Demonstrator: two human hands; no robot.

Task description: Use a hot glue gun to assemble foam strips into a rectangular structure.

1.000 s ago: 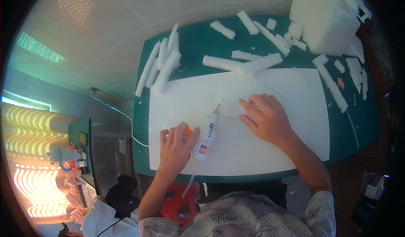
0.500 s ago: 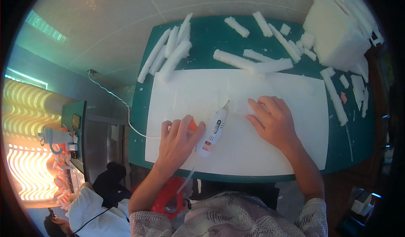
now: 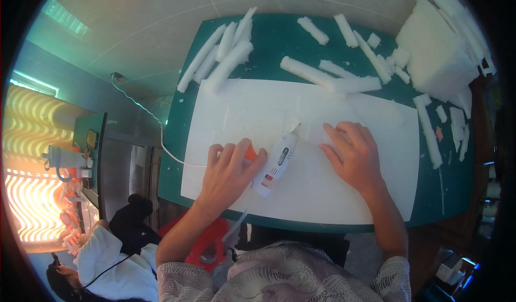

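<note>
A white hot glue gun (image 3: 277, 164) with an orange trigger lies slantwise over a white foam board (image 3: 226, 114). My left hand (image 3: 230, 174) is wrapped round its orange handle part, largely hiding it. The metal nozzle points up and away, with a small white scrap (image 3: 294, 125) beside the tip. Right of the nozzle, my right hand (image 3: 352, 151) rests low over the board, thumb and fingers curved about a small pale foam piece (image 3: 316, 136). Its edges barely stand out against the white board. A clear glue stick (image 3: 236, 225) trails from the gun's rear.
Several white foam strips (image 3: 231, 65) lie at the far left of the green table (image 3: 269, 38), and more strips (image 3: 330, 80) lie along the board's far edge. A large foam block (image 3: 435, 49) stands far right. A white cord (image 3: 134, 115) runs leftward. A red stool (image 3: 207, 243) and a person (image 3: 115, 264) are lower left.
The view has shifted slightly. Both hands and the glue gun keep nearly the same places over the board, and the white scrap by the nozzle tip shows more plainly.
</note>
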